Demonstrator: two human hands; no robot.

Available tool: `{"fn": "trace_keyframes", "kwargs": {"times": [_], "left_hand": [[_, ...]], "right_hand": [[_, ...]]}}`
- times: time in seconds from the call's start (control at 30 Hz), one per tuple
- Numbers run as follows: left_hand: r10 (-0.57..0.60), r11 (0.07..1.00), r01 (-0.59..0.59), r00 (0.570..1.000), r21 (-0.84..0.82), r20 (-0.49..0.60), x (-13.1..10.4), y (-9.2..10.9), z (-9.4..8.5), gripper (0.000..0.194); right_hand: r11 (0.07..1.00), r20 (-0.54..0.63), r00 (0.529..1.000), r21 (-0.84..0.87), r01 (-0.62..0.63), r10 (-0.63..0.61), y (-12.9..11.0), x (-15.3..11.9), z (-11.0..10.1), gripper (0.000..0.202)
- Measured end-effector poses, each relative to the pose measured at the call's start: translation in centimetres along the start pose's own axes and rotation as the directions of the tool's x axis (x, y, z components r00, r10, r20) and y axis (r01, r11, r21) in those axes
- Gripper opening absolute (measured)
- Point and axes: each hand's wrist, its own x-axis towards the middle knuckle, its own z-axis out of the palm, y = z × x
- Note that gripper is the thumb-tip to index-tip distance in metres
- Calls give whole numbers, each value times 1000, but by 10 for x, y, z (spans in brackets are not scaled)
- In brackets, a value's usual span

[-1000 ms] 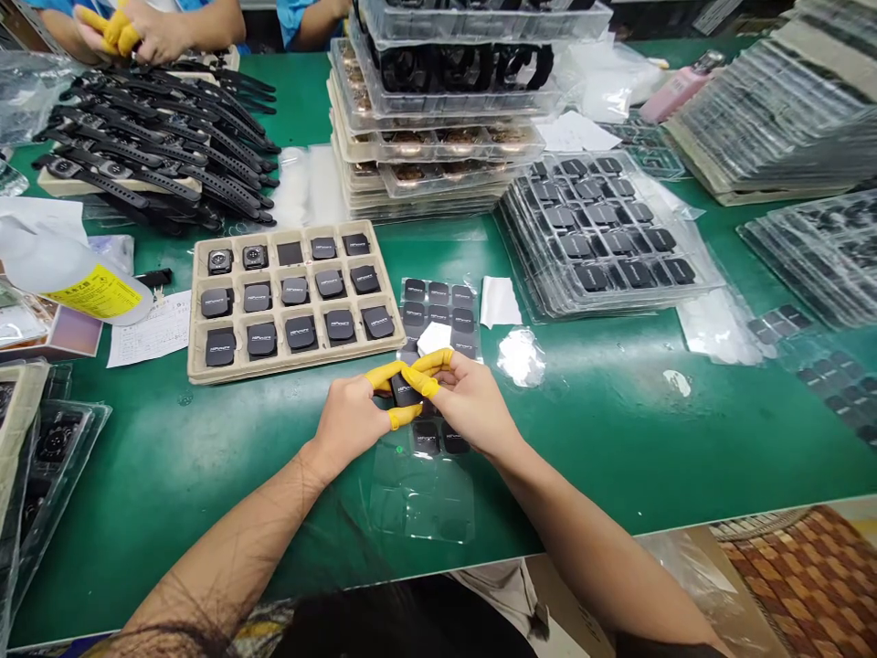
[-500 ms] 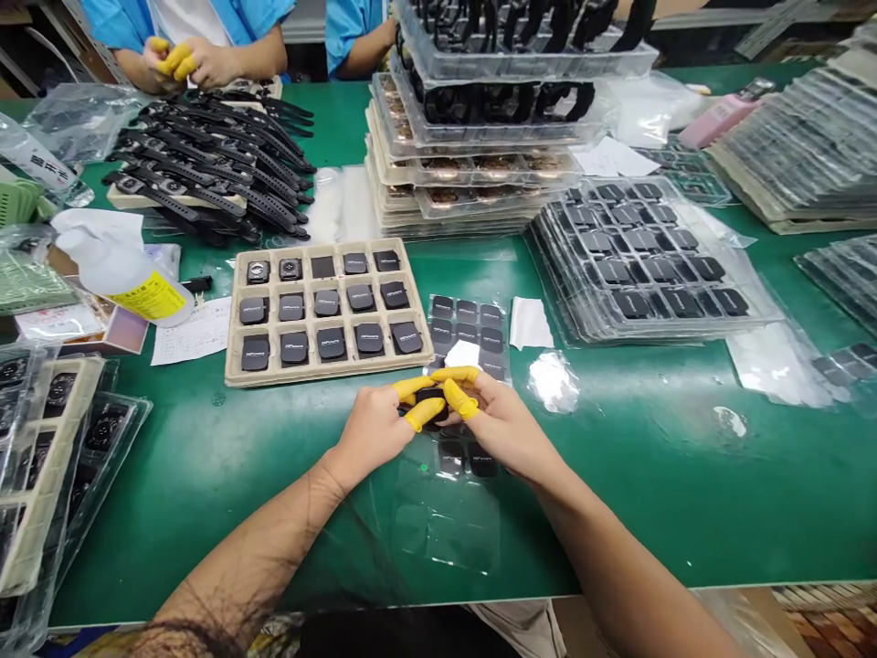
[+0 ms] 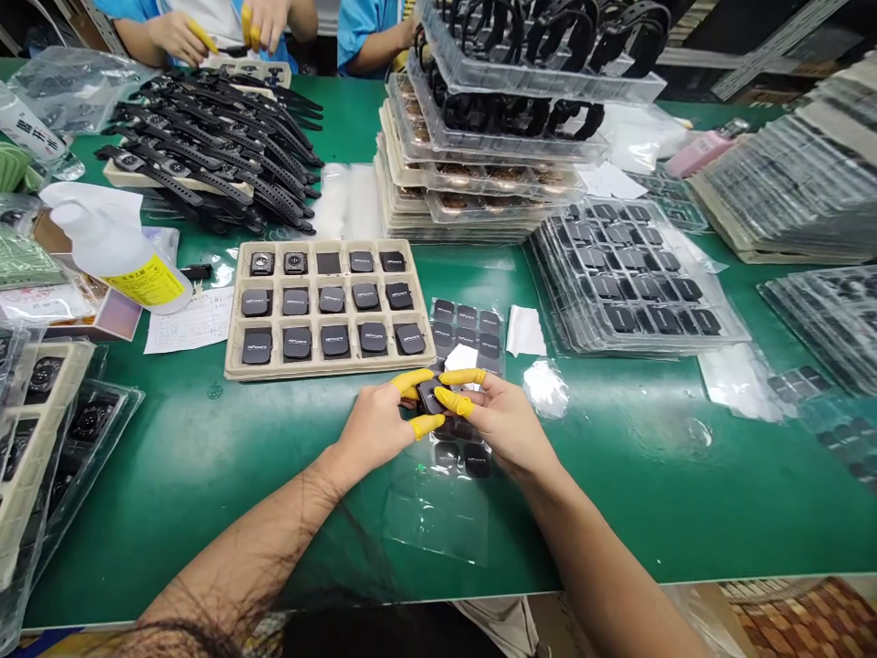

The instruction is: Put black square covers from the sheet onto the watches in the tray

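Observation:
Between my two hands is a black smartwatch case [image 3: 429, 396] with pale lettering on its face. My left hand [image 3: 384, 416], in yellow finger cots, grips its left side. My right hand [image 3: 503, 416], also in yellow cots, holds the right side, a fingertip resting on the face. Beneath the hands lies a clear sheet of black printed square films [image 3: 476, 460], partly covered by a folded white cloth [image 3: 462, 358]. Just beyond to the left is a beige compartment tray [image 3: 329, 370] of watch cases, most with printed black faces and two with their backs up.
Stacked trays [image 3: 480, 219] rise at the back, with more clear trays [image 3: 630, 338] on the right. Strapped watches [image 3: 219, 146] are heaped back left, near a white bottle [image 3: 123, 260]. Watch trays [image 3: 61, 457] stand at the left edge. Co-workers' hands [image 3: 226, 32] are across the table.
The watch case has been tilted so its printed face shows, and my right fingers have shifted onto it. Across the table, a co-worker's hands have moved apart.

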Motion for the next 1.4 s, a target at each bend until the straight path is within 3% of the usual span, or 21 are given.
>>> {"fn": "trace_keyframes", "kwargs": {"times": [0.37,0.53,0.73,1.4], "left_hand": [[113,991,-106,990,84,-81,-1,-7,4,54],[135,986,-126,988,111,-76,0,-6,4,53],[122,982,-111,990,150,-67,1,-5,3,56],[111,983,-99,991,153,-71,0,-4,4,54]], "right_hand": [[975,-32,982,-129,183,-188,6,-1,0,42],[994,27,994,14,110,-110,-5,-2,-2,39],[995,20,999,94,34,-36,-11,-4,-2,44],[998,7,999,59,38,-39,-9,-2,2,45]]}}
